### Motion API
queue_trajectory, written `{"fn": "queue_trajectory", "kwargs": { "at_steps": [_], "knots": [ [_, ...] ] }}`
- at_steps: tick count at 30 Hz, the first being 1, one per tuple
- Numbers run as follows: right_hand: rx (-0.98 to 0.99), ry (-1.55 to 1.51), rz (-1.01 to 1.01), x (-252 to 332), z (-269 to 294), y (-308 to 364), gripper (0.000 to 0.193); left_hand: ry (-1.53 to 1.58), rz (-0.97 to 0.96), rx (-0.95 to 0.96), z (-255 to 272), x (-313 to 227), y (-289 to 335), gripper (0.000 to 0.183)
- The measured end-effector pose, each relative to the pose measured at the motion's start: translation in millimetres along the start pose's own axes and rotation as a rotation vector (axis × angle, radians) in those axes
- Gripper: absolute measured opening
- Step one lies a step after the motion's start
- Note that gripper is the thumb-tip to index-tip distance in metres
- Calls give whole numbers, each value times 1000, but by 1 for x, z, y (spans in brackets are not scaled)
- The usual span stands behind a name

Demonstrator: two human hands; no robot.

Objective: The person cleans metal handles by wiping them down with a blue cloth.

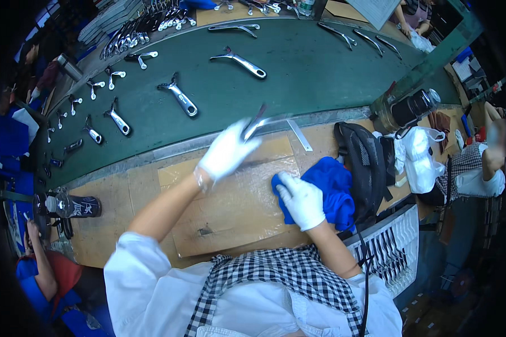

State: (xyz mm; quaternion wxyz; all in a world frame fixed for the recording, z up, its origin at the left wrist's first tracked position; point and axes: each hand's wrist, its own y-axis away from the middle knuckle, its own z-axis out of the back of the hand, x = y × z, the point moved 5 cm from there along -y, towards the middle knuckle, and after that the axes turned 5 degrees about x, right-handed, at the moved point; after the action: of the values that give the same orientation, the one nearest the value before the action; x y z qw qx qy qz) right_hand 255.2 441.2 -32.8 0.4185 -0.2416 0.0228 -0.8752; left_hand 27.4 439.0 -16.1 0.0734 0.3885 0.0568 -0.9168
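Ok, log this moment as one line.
left hand: holding silver metal part, blurred | right hand: touching blue cloth | green conveyor belt: metal pieces laid out

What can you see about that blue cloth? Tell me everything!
The blue cloth is bright, plain blue and looks like soft fabric. It lies crumpled in a loose heap, with folds and shadows, on the brown bench. The white-gloved right hand is on its left part. The black bag is close on its right; I can't tell whether they touch.
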Motion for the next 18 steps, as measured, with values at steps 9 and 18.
{"fn": "queue_trajectory", "kwargs": {
  "at_steps": [9, 18],
  "knots": [
    [27, -200, -54, -6, 7, 10, 19, -514, 267, -35, 9, 32, -198, 60],
    [-319, -825, -165, -16, 179, 35, 41, -416, -122, -10, -9, -22, 8, 28]
  ]
}}
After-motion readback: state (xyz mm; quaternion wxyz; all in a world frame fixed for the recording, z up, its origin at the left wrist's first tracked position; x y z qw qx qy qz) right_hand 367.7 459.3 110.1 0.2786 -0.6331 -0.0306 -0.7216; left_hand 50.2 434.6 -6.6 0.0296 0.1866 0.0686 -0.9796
